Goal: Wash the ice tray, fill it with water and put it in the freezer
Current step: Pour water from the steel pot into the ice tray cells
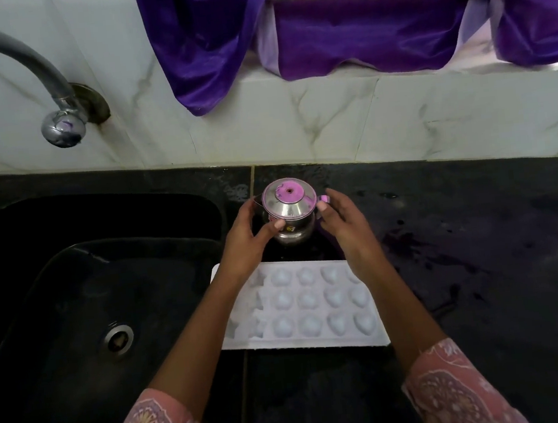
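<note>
A white ice tray [313, 340] with shaped moulds lies flat on the black counter, just right of the sink. Behind it stands a small steel jug [291, 224] with a pink-topped lid. My left hand [246, 239] grips the jug's left side, thumb across its front. On the jug's right, my right hand [342, 222] pinches the pink handle. Both forearms cross over the tray's ends and hide part of it.
A black sink [73, 301] with a round drain [118, 338] fills the left. A grey tap [62, 125] comes out of the white tiled wall above it. Purple cloth [355, 31] hangs from the sill behind. The black counter [482, 259] stretches right, with wet patches.
</note>
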Demonstrator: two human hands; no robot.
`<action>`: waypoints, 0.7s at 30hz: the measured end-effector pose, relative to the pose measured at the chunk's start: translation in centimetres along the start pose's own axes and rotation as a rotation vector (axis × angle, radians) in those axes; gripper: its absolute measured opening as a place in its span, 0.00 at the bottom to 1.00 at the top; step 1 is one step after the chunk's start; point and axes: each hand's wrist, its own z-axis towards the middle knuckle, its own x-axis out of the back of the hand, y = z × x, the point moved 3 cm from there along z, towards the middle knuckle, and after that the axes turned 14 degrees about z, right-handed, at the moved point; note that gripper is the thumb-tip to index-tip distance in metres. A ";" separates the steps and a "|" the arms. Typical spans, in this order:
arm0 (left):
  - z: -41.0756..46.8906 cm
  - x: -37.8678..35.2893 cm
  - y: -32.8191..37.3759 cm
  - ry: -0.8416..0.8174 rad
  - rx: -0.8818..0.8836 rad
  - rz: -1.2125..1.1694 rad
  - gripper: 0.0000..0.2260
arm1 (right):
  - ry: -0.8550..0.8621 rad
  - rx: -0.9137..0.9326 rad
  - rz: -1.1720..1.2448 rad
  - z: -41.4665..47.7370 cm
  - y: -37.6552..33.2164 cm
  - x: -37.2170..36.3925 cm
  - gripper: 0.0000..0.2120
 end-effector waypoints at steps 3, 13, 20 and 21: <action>0.5 -0.1 -0.1 -0.019 -0.006 0.006 0.30 | -0.019 0.042 -0.001 0.7 0.3 -0.2 0.05; -0.3 0.0 2.0 0.047 -0.094 0.048 0.29 | 0.073 0.188 0.073 -0.4 -2.0 -0.3 0.09; -3.0 -0.4 5.3 0.027 -0.167 -0.089 0.17 | 0.051 0.413 0.242 -4.1 -4.3 0.6 0.05; -3.6 -0.6 5.6 0.027 -0.171 -0.109 0.17 | 0.086 0.431 0.264 -4.7 -4.3 0.8 0.06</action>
